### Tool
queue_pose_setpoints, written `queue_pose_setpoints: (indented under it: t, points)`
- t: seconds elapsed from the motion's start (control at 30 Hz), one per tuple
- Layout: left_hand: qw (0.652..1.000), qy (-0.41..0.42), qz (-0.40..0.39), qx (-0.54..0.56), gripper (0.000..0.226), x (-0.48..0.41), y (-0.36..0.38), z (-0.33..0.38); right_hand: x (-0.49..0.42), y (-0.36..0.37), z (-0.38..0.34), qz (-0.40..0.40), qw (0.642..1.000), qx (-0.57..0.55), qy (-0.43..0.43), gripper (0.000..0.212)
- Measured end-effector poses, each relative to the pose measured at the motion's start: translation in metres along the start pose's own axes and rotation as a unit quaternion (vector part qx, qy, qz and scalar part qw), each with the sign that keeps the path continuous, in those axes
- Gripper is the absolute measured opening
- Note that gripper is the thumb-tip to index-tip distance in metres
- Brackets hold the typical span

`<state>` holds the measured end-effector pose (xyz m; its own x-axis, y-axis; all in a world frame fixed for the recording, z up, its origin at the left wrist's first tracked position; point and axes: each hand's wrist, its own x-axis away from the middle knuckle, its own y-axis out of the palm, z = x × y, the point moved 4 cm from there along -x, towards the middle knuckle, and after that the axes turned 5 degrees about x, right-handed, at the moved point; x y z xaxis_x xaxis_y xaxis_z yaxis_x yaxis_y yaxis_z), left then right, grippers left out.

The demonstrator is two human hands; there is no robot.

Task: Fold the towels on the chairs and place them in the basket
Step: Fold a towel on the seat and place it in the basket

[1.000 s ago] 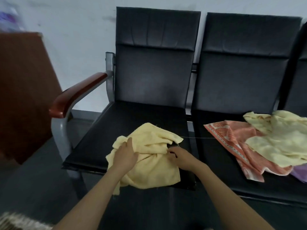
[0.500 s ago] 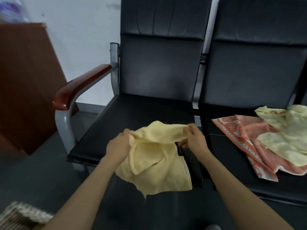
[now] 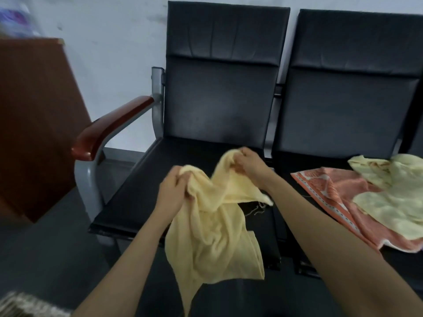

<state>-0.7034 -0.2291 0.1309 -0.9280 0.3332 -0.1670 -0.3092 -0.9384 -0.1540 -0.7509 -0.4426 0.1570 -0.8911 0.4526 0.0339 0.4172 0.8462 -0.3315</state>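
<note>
A pale yellow towel (image 3: 212, 234) hangs crumpled in the air in front of the left black chair (image 3: 219, 106). My left hand (image 3: 172, 191) grips its upper edge on the left. My right hand (image 3: 250, 167) grips another part of that edge, higher and to the right. The towel's lower part droops past the seat's front edge. On the right chair (image 3: 352, 106) lies an orange patterned towel (image 3: 329, 191) with a light yellow-green towel (image 3: 389, 202) heaped on top of it. A woven basket's corner (image 3: 25, 305) shows at the bottom left.
A red-brown wooden armrest (image 3: 109, 129) on a grey metal frame sticks out at the left chair's side. A brown wooden cabinet (image 3: 34, 124) stands to the left against the white wall. Dark floor lies between the cabinet and the chairs.
Both hands have lifted the yellow towel off the left seat and raised it. The right hand has moved up and away from the left, and the cloth now hangs down between them.
</note>
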Motion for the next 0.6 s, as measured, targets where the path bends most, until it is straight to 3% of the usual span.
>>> queue_pose_setpoints:
  t: [0.07,0.1,0.17,0.2,0.27,0.37,0.43,0.5,0.6]
  points:
    - [0.989,0.032,0.145,0.016,0.018,-0.007,-0.016,0.001,-0.021,0.009,-0.035,-0.017,0.995,-0.054,-0.079,0.029]
    - [0.985,0.03,0.169,-0.009,0.035,-0.01,-0.019,-0.004,-0.027,0.017,-0.047,-0.038,0.991,-0.075,-0.104,0.049]
    - [0.985,-0.009,0.106,-0.137,0.07,-0.016,-0.011,-0.028,-0.035,0.037,-0.047,-0.054,0.991,-0.009,-0.124,0.08]
    - [0.975,-0.029,0.048,-0.214,0.074,-0.018,-0.003,-0.041,-0.038,0.048,-0.036,-0.051,0.989,0.063,-0.122,0.085]
    - [0.942,-0.051,-0.06,-0.325,0.064,-0.02,0.009,-0.063,-0.036,0.066,0.001,-0.063,0.971,0.209,-0.095,0.072]
    - [0.882,-0.118,-0.169,-0.425,0.049,-0.013,0.015,-0.08,-0.01,0.083,0.054,-0.17,0.929,0.328,-0.028,0.037]
    - [0.842,-0.145,-0.215,-0.473,0.05,-0.006,0.015,-0.083,0.008,0.087,0.075,-0.209,0.894,0.394,-0.047,0.04]
    - [0.834,-0.122,-0.232,-0.485,0.05,-0.001,0.015,-0.079,0.018,0.078,0.084,-0.158,0.883,0.439,-0.054,0.043]
    - [0.863,-0.056,-0.244,-0.439,0.047,0.006,0.023,-0.068,0.03,0.058,0.091,-0.062,0.845,0.53,-0.023,0.047]
